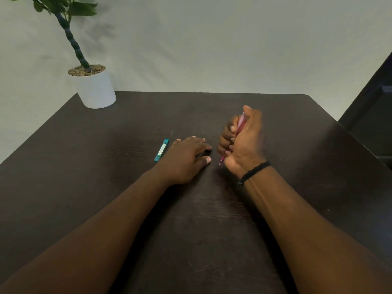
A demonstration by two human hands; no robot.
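Note:
My right hand [244,143] grips a pink mechanical pencil [240,124] in a fist, held nearly upright with its tip [221,161] pointing down just above the dark table [106,187]. The thumb sits on the pencil's top end. My left hand [186,158] rests palm down on the table with the fingers spread, just left of the pencil tip. A teal lead case [161,150] lies flat beside the left hand's outer fingers. Thin loose leads [171,133] lie faintly beyond the case.
A white pot [96,90] with a green plant [73,43] stands at the table's far left corner. A pale wall runs behind the table. A dark piece of furniture [373,115] sits off the right edge.

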